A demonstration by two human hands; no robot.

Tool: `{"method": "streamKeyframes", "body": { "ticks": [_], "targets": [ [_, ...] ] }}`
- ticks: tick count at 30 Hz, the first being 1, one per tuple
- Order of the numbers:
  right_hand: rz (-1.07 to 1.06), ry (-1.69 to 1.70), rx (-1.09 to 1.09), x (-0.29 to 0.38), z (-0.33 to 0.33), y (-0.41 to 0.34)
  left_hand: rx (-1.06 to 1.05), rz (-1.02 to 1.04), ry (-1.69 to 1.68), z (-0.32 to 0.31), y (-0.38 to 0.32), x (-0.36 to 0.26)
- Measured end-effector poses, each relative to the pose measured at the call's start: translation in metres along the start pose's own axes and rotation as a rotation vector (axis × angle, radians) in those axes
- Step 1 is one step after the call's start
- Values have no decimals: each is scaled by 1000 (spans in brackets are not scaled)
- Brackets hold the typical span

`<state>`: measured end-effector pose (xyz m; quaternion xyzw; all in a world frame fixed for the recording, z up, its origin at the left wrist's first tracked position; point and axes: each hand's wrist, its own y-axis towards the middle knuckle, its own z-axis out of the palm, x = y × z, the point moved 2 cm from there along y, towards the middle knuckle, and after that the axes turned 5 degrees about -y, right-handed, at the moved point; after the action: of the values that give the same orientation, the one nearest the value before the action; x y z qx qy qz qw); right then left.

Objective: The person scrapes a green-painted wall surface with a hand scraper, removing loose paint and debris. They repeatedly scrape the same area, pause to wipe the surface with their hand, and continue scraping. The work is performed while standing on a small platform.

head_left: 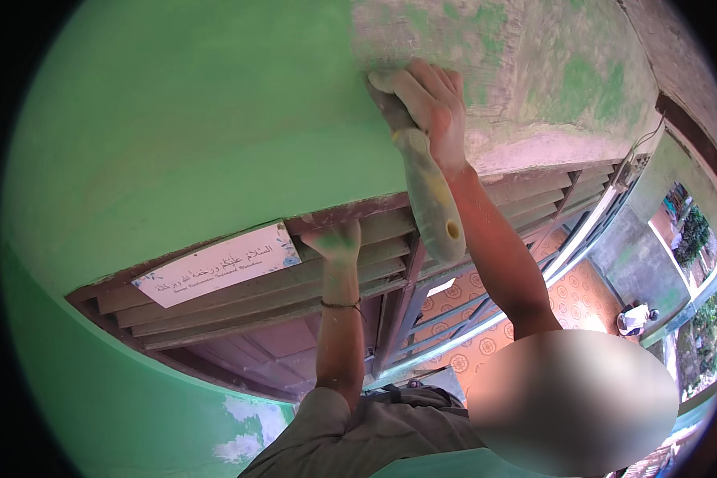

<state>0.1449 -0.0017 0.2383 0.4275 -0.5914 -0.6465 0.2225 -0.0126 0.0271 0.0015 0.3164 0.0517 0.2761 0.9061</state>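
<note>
My right hand (427, 107) presses a putty knife (433, 197) against the wall, thumb and fingers up near its blade. The dusty plastic handle, with a hang hole at its end, slants down past my wrist. Its blade meets the wall where smooth green paint (215, 119) borders a patchy, scraped surface (442, 30). Lower down, my left hand (337, 239) holds the upper rail of a brown wooden frame (376, 206) above louvre slats (385, 227). The left fingertips are hidden at the rail.
A white sign (221, 266) bearing writing is fixed across the slats. Below are a wooden door (257, 355) and a patterned tile floor (487, 346). A fluorescent tube (591, 218) and loose wire (645, 137) are at right. Another person (633, 319) is down by the far wall.
</note>
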Motion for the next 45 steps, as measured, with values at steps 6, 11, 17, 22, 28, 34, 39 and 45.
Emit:
{"method": "streamKeyframes", "body": {
  "ticks": [6,11,17,22,28,34,39,45],
  "targets": [
    [-13,5,-22,3,2,0,71,18,-31,2,2,2],
    [-8,15,-15,6,-2,-23,-81,3,-9,5,0,4],
    [3,34,12,11,1,-5,-155,-11,-25,8,-3,-1],
    [-47,-1,-57,11,3,-15,-66,19,4,4,-1,4],
    [-18,20,0,10,2,-13,-87,-6,3,11,-1,0],
    [-26,2,-99,8,4,38,-75,39,14,2,-1,2],
    [13,5,-36,10,-5,-14,41,3,-21,-13,1,3],
    [17,-3,-108,4,-5,7,-69,28,41,2,-1,-1]
  ]
}}
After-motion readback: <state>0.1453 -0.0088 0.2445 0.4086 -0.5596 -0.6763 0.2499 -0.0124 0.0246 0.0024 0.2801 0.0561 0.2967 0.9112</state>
